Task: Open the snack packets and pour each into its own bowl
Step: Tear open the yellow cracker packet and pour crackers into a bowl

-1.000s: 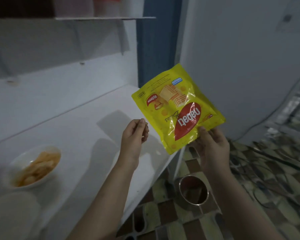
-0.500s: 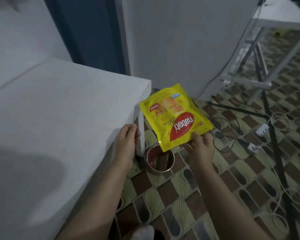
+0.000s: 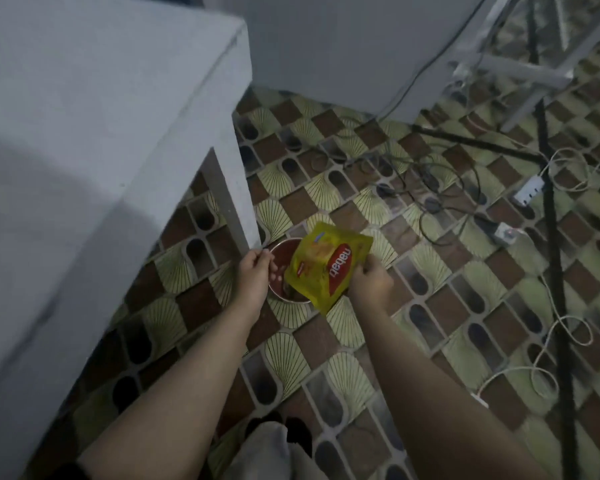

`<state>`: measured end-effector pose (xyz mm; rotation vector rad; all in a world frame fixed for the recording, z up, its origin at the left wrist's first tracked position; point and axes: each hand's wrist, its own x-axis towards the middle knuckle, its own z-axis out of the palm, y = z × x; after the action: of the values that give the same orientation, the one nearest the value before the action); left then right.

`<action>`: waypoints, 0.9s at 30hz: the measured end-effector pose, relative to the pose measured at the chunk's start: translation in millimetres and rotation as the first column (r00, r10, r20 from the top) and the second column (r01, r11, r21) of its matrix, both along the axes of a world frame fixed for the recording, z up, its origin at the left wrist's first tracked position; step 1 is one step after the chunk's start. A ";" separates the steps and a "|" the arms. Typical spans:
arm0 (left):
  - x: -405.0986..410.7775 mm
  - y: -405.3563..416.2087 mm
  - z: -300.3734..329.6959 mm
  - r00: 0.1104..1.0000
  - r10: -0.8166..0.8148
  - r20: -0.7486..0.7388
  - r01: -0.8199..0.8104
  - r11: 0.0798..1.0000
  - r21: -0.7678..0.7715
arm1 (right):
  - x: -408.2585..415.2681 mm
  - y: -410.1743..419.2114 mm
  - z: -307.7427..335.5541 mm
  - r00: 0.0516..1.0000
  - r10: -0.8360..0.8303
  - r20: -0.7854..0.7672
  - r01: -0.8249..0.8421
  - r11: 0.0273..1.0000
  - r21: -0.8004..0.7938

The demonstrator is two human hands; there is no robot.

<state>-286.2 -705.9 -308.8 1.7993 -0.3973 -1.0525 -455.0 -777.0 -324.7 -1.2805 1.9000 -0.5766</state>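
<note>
The right hand, just right of the frame's centre, grips the yellow snack packet along its lower right edge, fingers curled round the foil. It holds the packet above a round metal container that stands on the floor, so that the packet hides most of the container's right half. The printed name reads upside down, which suggests the packet is turned end for end, perhaps so that one end points down toward the container; whether that end is torn open cannot be told here.

The left hand, just left of the packet, has its fingertips drawn together in a pinch at the container's near-left rim. It may hold a small scrap between them, but that is too small to make out. Its place over the rim looks suited to dropping something in or to steadying the container; which of the two is unclear.

The container sits close beside the foot of the table leg, under the corner of the white tabletop that fills the upper left of the frame. No bowls are in view.

To the right, across the patterned floor, cables lie tangled with a power strip and the dark legs of a stand, well apart from both hands.
</note>
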 end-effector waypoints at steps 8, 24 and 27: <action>15.1 -24.8 -194.7 0.999 -0.038 0.006 0.037 0.997 0.060 | 27.6 -39.9 -207.7 0.989 0.148 -0.024 -0.147 0.989 0.017; -10.4 -27.6 -151.0 0.988 -0.093 0.122 0.098 0.994 -0.037 | 49.0 -7.5 -165.5 0.979 0.105 0.176 -0.073 0.981 -0.177; -20.0 -21.4 -66.0 0.987 -0.072 0.145 0.091 0.987 -0.130 | 45.7 1.9 -70.1 0.964 0.118 0.237 -0.048 0.959 -0.280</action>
<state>-306.2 -727.3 -374.8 1.7515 -0.6188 -0.9342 -409.3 -775.2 -394.8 -1.3791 1.5874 -0.9358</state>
